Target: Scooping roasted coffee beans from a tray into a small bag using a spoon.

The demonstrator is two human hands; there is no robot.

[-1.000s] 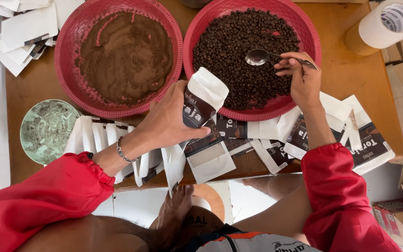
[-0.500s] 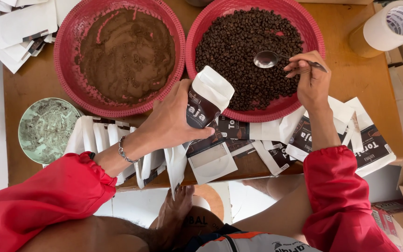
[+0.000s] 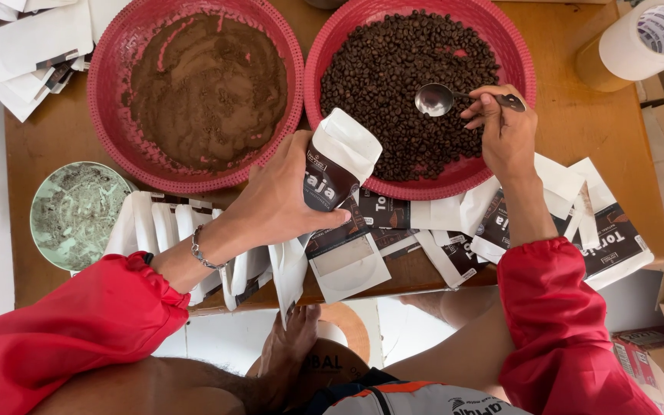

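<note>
A: Left edge first, quick. What's sitting there?

B: White pouches (image 3: 36, 46) are piling in the upper left corner. Below them a green bowl (image 3: 77, 214) is resting on the wooden worktop (image 3: 55, 146).

A: Next over?

B: A red basket of brown ground powder (image 3: 197, 92) is filling the upper left-centre. Under it, a row of white pouches (image 3: 163, 227) is standing along the worktop's near edge.

A: Left hand?

B: The left hand (image 3: 278, 196) is gripping a white-and-dark pouch (image 3: 336, 161), holding it upright and open at centre frame, over the near rim of the red basket of coffee beans (image 3: 416, 84).

A: Right hand?

B: The right hand (image 3: 505, 131) is pinching the handle of a metal spoon (image 3: 436, 98); its bowl is hovering over the beans, looking empty.

A: Far right?

B: Printed pouches (image 3: 593, 230) are lying flat at lower right, and a roll of tape (image 3: 639, 42) is standing in the upper right corner.
</note>
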